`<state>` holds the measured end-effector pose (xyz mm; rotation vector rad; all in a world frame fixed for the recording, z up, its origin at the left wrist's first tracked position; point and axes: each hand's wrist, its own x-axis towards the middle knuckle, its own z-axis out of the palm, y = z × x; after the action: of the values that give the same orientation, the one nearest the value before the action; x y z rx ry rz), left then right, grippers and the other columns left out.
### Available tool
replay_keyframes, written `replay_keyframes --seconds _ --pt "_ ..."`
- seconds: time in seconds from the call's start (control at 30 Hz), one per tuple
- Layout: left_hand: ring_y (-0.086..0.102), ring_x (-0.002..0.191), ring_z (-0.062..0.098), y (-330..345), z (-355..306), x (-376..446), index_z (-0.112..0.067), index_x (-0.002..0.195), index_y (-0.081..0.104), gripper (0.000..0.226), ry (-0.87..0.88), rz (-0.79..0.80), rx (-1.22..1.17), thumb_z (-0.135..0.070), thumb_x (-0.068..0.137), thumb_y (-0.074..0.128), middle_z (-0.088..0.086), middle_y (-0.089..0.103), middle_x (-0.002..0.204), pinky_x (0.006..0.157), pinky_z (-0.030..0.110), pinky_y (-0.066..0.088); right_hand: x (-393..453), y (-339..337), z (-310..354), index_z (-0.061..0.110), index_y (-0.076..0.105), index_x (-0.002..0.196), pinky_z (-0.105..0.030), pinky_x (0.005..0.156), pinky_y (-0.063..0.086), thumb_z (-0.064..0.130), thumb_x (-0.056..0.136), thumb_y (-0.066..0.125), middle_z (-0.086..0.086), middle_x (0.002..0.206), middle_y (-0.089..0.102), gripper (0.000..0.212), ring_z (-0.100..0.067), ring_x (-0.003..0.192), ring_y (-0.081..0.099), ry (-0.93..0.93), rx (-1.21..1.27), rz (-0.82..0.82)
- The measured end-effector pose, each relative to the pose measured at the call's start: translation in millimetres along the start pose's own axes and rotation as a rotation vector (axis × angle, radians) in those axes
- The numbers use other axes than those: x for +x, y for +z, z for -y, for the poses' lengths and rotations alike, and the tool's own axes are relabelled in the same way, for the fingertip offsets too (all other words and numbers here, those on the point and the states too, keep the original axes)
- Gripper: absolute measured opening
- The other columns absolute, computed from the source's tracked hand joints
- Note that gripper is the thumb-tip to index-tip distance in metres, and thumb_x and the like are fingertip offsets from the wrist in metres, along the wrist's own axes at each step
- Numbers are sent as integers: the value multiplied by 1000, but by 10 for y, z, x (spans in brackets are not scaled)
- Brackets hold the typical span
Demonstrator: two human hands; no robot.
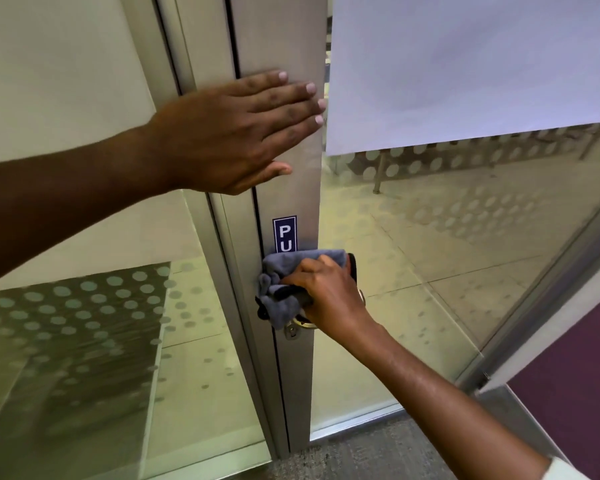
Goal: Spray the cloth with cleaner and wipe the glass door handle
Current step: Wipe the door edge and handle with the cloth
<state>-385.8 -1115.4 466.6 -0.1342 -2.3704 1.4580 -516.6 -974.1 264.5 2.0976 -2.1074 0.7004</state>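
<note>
The left hand (229, 133) lies flat on the metal door frame (291, 46), its fingers (284, 95) stretched open and holding nothing. Lower on the same frame, the right hand (326, 292) has its fingers closed around a grey cloth (281, 289) and presses it on the door handle (300, 325), which is mostly hidden under the cloth. A blue sign (284, 235) sits just above the cloth. A white sheet (465, 64) covers the upper part of the glass.
</note>
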Motion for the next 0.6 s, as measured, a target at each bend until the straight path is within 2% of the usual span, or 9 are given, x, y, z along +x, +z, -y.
replay_keyframes --seconds 0.1,0.2,0.27,0.33,0.47,0.6 --pt "25 150 37 -26 -9 11 0 155 19 66 5 14 1 -43 106 10 24 27 160 125 49 20 -21 -29 -5 20 72 109 -57 89 44 3 77 69 -5 108 67 36 -30 104 55 -25 27 -48" --pt "23 151 36 -16 -13 0 0 155 17 66 7 28 6 -43 106 10 24 25 160 124 49 22 44 -160 -4 7 74 105 -48 73 56 6 74 80 -16 101 70 31 -36 92 63 -93 132 -337" --pt "21 151 36 -13 -3 -1 -1 156 16 67 8 39 1 -44 106 8 24 24 161 124 49 21 188 -339 24 10 75 105 -38 68 54 7 75 81 -11 101 70 31 -32 90 60 -105 93 -553" --pt "22 151 37 -24 2 11 0 155 16 67 10 49 -18 -45 106 5 25 24 160 125 50 21 342 -497 75 11 74 106 -34 66 49 6 77 80 -9 101 70 31 -31 87 58 -113 59 -690" --pt "22 151 37 1 -3 -2 0 155 18 69 9 53 -31 -45 105 2 25 25 160 125 49 20 437 -451 196 14 74 105 -32 64 46 11 79 80 -6 106 71 27 -30 85 57 -133 -8 -690" --pt "23 151 37 3 0 5 0 154 17 67 16 41 -25 -44 106 4 24 24 160 125 49 20 239 -204 92 12 75 105 -36 68 53 9 76 82 -10 107 72 30 -33 87 61 -126 -17 -529"
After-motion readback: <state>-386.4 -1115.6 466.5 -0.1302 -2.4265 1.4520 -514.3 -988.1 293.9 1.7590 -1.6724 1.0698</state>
